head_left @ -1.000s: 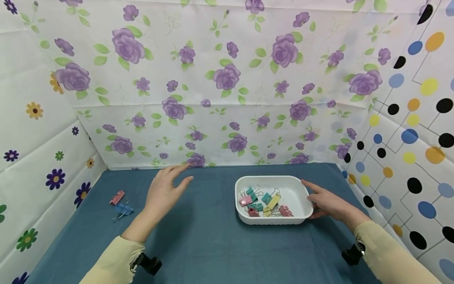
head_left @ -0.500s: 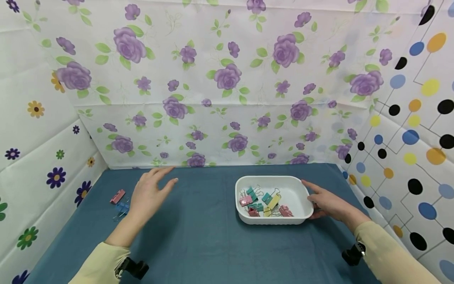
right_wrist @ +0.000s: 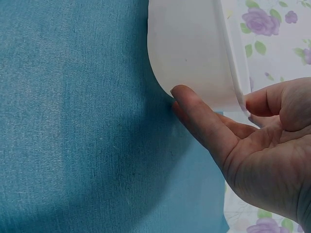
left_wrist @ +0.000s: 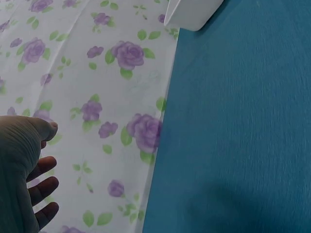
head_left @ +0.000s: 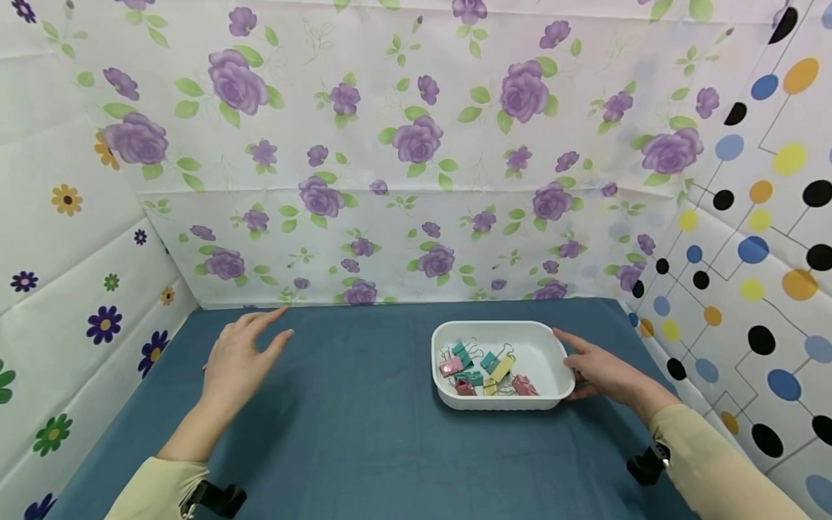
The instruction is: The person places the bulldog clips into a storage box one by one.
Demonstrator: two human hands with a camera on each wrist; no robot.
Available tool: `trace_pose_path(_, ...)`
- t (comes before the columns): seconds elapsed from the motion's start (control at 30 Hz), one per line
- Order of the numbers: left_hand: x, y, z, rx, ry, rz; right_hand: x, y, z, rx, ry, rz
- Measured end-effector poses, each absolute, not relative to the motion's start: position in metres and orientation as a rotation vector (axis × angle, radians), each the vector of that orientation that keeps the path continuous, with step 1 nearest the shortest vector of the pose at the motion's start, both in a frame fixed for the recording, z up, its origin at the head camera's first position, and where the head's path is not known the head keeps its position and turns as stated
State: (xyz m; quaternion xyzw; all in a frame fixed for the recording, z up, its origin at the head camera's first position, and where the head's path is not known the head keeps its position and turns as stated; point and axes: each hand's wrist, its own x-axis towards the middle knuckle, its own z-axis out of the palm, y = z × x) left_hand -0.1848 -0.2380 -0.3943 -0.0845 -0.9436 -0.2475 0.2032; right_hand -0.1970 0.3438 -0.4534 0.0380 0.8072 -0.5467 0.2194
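Observation:
In the head view my left hand (head_left: 237,365) hovers over the left part of the table, fingers extended and thumb apart, holding nothing. It covers the binder clips lying there; only a sliver of a pink clip (head_left: 205,367) peeks out by its edge. The left wrist view shows the same hand (left_wrist: 24,170) with nothing in it. My right hand (head_left: 604,372) grips the right end of a white plastic tray (head_left: 555,396). In the right wrist view thumb and fingers hold that tray's end (right_wrist: 194,58). Pink, teal and yellow binder clips (head_left: 502,368) lie inside, mostly toward its left.
A blue cloth (head_left: 377,448) covers the table. Behind it rises a flowered sheet (head_left: 390,238), with a daisy-patterned sheet (head_left: 71,383) at the left and a dotted sheet (head_left: 721,289) at the right. Each wrist wears a small black camera.
My left hand has moved left, away from the middle of the table, and now covers the pink and blue binder clips there. The right hand and tray stay put.

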Motion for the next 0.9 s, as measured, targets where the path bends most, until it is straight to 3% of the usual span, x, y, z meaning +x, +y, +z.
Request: trace_pose_path(0.9,-0.168,-0.314,-0.407,-0.028,-2.728,-0.622,-0.197,0.343,-0.453,0.114,2.238,-1.5)
